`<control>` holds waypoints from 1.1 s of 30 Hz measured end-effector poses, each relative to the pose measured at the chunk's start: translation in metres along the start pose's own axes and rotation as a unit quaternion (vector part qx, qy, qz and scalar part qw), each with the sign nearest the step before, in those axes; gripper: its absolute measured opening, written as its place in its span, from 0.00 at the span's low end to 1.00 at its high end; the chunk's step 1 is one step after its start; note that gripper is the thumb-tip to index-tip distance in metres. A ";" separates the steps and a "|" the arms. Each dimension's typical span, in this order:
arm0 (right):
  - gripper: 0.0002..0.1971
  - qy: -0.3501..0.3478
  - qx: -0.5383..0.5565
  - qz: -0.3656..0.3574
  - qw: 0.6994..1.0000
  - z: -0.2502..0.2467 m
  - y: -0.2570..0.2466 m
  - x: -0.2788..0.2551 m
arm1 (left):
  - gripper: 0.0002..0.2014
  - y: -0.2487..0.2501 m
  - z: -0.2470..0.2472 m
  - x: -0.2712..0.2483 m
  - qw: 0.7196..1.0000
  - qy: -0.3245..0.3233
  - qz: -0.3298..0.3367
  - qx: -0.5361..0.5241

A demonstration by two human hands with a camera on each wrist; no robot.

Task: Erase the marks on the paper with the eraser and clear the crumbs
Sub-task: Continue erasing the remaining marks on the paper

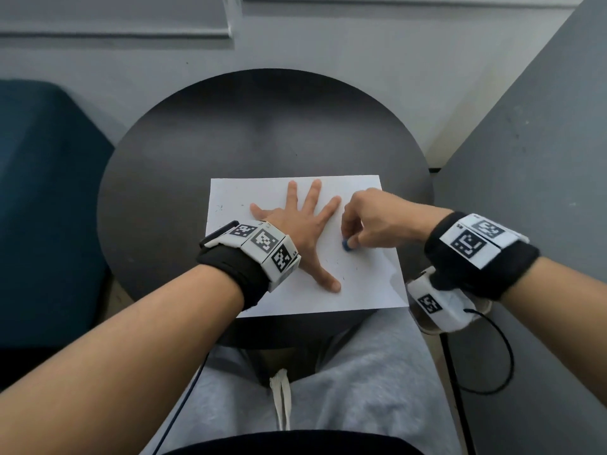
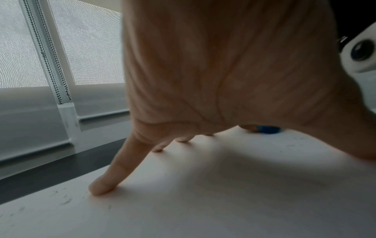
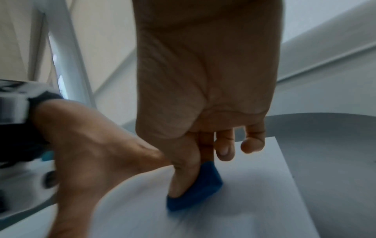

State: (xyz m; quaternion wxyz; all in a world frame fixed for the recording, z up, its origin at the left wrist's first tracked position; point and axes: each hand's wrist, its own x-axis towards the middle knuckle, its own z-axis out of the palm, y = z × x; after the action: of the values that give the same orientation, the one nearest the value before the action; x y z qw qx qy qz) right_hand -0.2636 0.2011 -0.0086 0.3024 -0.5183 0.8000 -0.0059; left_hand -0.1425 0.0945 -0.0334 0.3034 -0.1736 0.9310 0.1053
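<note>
A white sheet of paper [image 1: 361, 290] lies on the round dark table [image 1: 164, 198]. My left hand [image 1: 295, 231] lies flat on the sheet with fingers spread, holding it down; in the left wrist view its little finger [image 2: 105, 185] presses the paper [image 2: 203, 209]. My right hand [image 1: 368, 221] pinches a small blue eraser [image 1: 347, 245] between thumb and fingers and holds it against the sheet, just right of my left hand. The right wrist view shows the eraser [image 3: 201, 188] on the paper [image 3: 254, 201], blurred. Small dark specks [image 1: 341, 274] dot the sheet near my left thumb.
The table stands between a dark blue seat [image 1: 42, 208] on the left and a grey wall panel [image 1: 532, 192] on the right. The far half of the table is bare. A window blind with bead chains [image 2: 46, 53] hangs behind. My grey-trousered lap [image 1: 328, 389] is below the table edge.
</note>
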 end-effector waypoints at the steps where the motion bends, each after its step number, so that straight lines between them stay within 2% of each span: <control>1: 0.01 0.006 -0.001 0.001 1.000 -0.003 -0.001 0.004 | 0.75 0.000 0.000 0.000 1.000 0.001 0.001 -0.002; 5: 0.03 0.087 0.021 0.016 0.996 -0.010 0.002 0.018 | 0.75 0.000 -0.001 -0.001 1.000 0.001 0.002 -0.009; 10: 0.02 0.009 0.010 -0.008 1.000 0.000 -0.005 0.008 | 0.77 0.000 -0.001 -0.001 1.000 0.005 -0.002 -0.002; 14: 0.03 0.103 0.017 0.016 0.994 -0.010 -0.002 0.021 | 0.78 -0.001 -0.001 0.000 1.000 0.010 0.000 -0.006; 16: 0.04 0.083 0.018 0.002 0.996 -0.007 -0.003 0.018 | 0.78 -0.001 -0.001 -0.001 1.000 0.010 0.000 -0.003; 19: 0.01 0.002 0.004 -0.022 1.000 -0.001 -0.009 0.010 | 0.78 -0.001 0.000 0.000 1.000 0.010 -0.001 -0.002; 24: 0.04 0.091 0.014 0.013 0.996 -0.011 -0.003 0.017 | 0.78 -0.001 -0.001 0.000 1.000 0.007 -0.003 -0.001; 28: 0.04 -0.010 -0.008 -0.015 1.000 0.004 -0.009 0.002 | 0.78 0.000 -0.001 0.000 1.000 0.000 -0.004 0.005; 29: 0.04 -0.009 -0.015 -0.012 1.000 0.003 -0.009 0.002 | 0.78 0.000 -0.001 0.000 1.000 -0.003 -0.005 0.005; 33: 0.05 0.076 0.001 0.022 0.997 -0.004 0.002 0.004 | 0.76 0.000 -0.002 0.000 1.000 -0.010 -0.004 0.005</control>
State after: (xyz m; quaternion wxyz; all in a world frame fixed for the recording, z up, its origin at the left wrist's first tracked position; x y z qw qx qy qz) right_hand -0.2687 0.1971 -0.0078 0.2411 -0.4985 0.8317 -0.0396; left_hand -0.1439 0.0942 -0.0320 0.3138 -0.1748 0.9277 0.1014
